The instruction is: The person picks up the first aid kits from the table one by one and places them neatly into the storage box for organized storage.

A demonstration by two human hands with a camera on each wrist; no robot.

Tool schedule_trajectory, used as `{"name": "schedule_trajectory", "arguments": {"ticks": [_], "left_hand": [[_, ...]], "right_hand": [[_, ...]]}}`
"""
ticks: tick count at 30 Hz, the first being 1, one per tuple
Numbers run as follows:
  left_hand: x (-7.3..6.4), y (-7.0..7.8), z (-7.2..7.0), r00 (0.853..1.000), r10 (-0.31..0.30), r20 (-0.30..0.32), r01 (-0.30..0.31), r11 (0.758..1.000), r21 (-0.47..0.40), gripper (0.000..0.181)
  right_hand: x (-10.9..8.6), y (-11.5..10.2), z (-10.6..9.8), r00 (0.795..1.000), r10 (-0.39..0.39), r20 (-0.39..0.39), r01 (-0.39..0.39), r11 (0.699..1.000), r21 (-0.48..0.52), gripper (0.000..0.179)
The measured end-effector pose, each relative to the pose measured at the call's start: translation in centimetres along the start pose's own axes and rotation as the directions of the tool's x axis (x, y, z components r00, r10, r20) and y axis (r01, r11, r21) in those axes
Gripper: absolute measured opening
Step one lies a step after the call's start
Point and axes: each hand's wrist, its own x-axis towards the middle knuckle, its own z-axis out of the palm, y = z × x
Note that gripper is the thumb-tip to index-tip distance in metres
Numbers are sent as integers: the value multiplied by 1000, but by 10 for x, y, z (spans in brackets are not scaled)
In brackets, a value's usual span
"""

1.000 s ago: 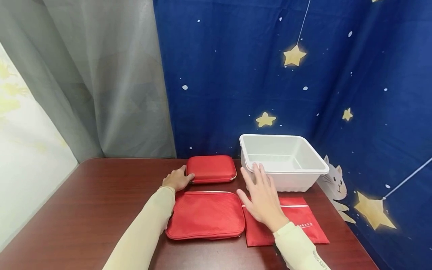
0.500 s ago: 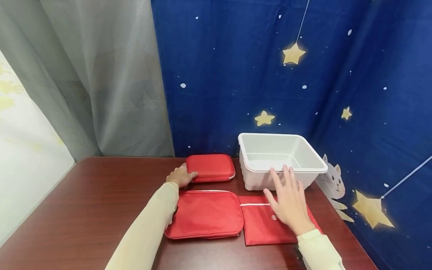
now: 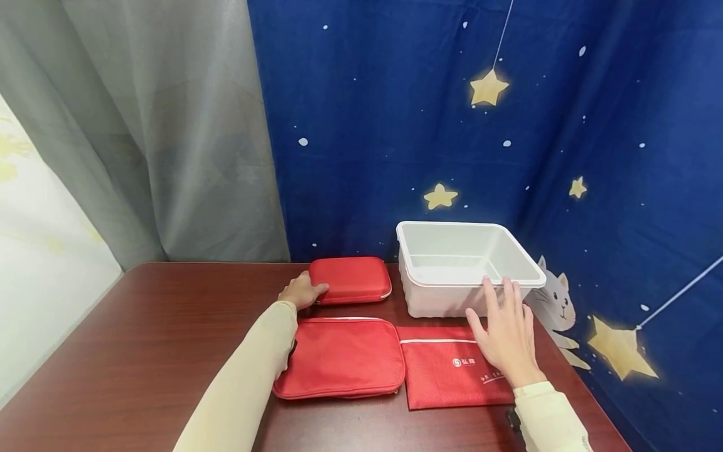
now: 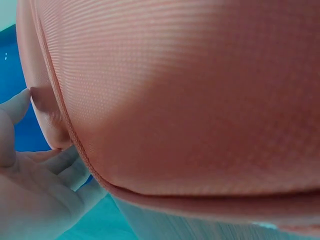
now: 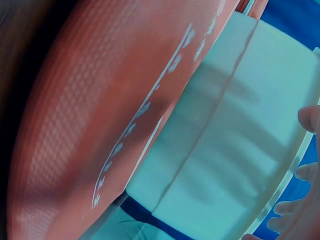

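Note:
A red hard zip case (image 3: 351,279) lies at the back of the table. My left hand (image 3: 301,292) rests at its left end, the thumb touching the front corner; in the left wrist view the fingers look fairly straight. Nearer me lies a red soft zip pouch (image 3: 346,358), which fills most of the left wrist view. Right of it is a flat red pouch (image 3: 446,376) with white print. My right hand (image 3: 508,336), fingers spread, is above that pouch's right part, fingertips near the front rim of a white plastic bin (image 3: 443,301). It holds nothing.
The dark wooden table (image 3: 141,358) extends far to the left. Behind it hang a grey curtain (image 3: 186,125) and a blue star-patterned curtain (image 3: 361,125). The table's right edge runs close beside my right forearm.
My right hand has moved right across the flat pouch, uncovering its white print. The left hand stays at the case's left end. The bin and pouches have stayed in place.

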Motion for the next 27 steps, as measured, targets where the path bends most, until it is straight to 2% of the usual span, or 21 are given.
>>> {"name": "schedule_trajectory", "arguments": {"ticks": [6, 17, 27], "left_hand": [[4, 0, 3, 1000, -4, 4, 4, 1000, -31, 64], [5, 2, 6, 1000, -24, -7, 23, 992, -122, 60], [3, -3, 2, 999, -37, -15, 34, 986, -166, 50]], "right_hand": [[6, 13, -1, 999, 45, -1, -45, 999, 13, 73], [13, 33, 0, 997, 56, -52, -56, 998, -5, 61], [16, 37, 7, 994, 52, -94, -47, 998, 48, 49]]}}
